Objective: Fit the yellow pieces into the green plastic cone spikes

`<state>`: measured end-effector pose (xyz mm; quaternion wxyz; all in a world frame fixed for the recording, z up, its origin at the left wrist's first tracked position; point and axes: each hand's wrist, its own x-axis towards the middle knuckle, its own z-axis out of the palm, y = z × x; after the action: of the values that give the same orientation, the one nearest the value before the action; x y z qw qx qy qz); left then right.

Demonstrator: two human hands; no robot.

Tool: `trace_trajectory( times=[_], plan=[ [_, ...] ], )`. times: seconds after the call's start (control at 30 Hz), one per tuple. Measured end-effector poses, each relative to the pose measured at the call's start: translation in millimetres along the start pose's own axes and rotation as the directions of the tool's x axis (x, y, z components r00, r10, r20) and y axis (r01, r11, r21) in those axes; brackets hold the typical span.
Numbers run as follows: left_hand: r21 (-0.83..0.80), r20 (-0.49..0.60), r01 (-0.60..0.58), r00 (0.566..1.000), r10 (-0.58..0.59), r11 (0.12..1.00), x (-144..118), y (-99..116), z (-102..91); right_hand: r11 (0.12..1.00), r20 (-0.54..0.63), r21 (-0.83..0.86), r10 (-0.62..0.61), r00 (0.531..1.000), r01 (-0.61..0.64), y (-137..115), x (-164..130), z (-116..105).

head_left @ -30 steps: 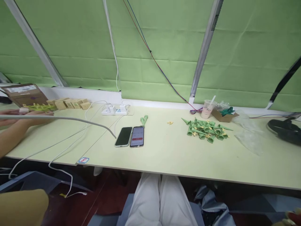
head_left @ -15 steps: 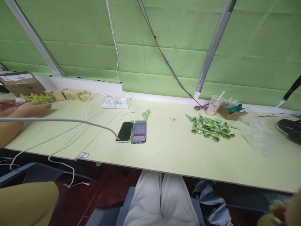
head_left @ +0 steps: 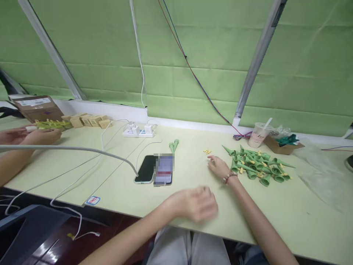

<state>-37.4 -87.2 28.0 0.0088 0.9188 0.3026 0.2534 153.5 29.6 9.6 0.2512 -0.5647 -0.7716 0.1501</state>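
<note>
My right hand (head_left: pixel 219 168), with a beaded bracelet at the wrist, is over the table just in front of a small cluster of yellow pieces (head_left: pixel 207 151). Its fingers reach toward them, a little apart, and nothing shows in them. My left hand (head_left: pixel 199 204) is above the table's front edge, nearer to me. Motion smears its curled fingers, so whether it holds anything is hidden. To the right of my right hand lies a pile of green cone-shaped pieces (head_left: pixel 259 168), several with small yellow parts on or among them. Two more green cones (head_left: pixel 174 145) lie behind the phones.
Two phones (head_left: pixel 146 170) lie left of centre, with a grey cable crossing to them. Behind stands a power strip (head_left: pixel 138 133). A plastic cup (head_left: pixel 258 135), a small carton (head_left: pixel 284 146) and clear film (head_left: pixel 320 180) are on the right. Another person's hands (head_left: pixel 41 136) work at far left.
Both my hands have come in over the table; before, only a blurred hand showed at the lower right corner. The view has shifted slightly, and the other person's knee has left it.
</note>
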Motion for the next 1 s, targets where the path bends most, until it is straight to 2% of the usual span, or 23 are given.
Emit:
trace_trajectory(
  times=[0.03, 0.1, 0.17, 0.23, 0.33, 0.37, 0.47, 0.63, 0.73, 0.83, 0.9, 1.0],
  plan=[
    [0.063, 0.041, 0.015, 0.999, -0.018, 0.998, 12, -14, 1.0, 0.998, -0.031, -0.053, 0.019, 0.999, -0.021, 9, 3, 8],
    [0.226, 0.089, 0.155, 0.98, -0.179, 0.962, 38, -50, 3.6, 0.996, -0.093, -0.092, 0.011, 0.996, -0.019, 21, 2, 19],
    [0.355, 0.025, 0.411, 0.894, -0.448, 0.84, 60, -91, 7.0, 0.995, -0.134, -0.097, -0.017, 0.991, 0.004, 26, -1, 25],
    [0.425, -0.052, 0.594, 0.769, -0.637, 0.683, 73, -128, 10.5, 0.995, -0.147, -0.1, -0.041, 0.988, 0.026, 27, -4, 28],
    [0.443, -0.073, 0.685, 0.671, -0.738, 0.578, 81, -167, 15.3, 0.993, -0.138, -0.109, -0.052, 0.989, 0.037, 26, -5, 28],
    [0.446, -0.063, 0.689, 0.66, -0.749, 0.57, 81, -173, 16.6, 0.993, -0.133, -0.108, -0.053, 0.99, 0.039, 26, -5, 27],
    [0.452, -0.024, 0.665, 0.676, -0.737, 0.595, 82, -172, 20.9, 0.994, -0.124, -0.099, -0.064, 0.99, 0.052, 28, -4, 25],
    [0.448, 0.012, 0.634, 0.7, -0.714, 0.63, 94, -133, 36.9, 0.995, -0.11, -0.075, -0.075, 0.991, 0.067, 34, -4, 23],
    [0.436, -0.06, 0.67, 0.687, -0.724, 0.6, 103, -113, 46.0, 0.995, -0.104, -0.064, -0.078, 0.992, 0.071, 36, -5, 23],
    [0.383, -0.154, 0.723, 0.663, -0.732, 0.575, 108, -110, 45.7, 0.995, -0.109, -0.062, -0.081, 0.991, 0.075, 36, -5, 22],
    [0.337, -0.121, 0.737, 0.651, -0.75, 0.586, 107, -114, 41.5, 0.995, -0.111, -0.065, -0.083, 0.99, 0.077, 35, -5, 21],
    [0.306, -0.059, 0.715, 0.673, -0.738, 0.628, 102, -115, 34.8, 0.995, -0.112, -0.066, -0.088, 0.99, 0.081, 35, -5, 21]
  ],
)
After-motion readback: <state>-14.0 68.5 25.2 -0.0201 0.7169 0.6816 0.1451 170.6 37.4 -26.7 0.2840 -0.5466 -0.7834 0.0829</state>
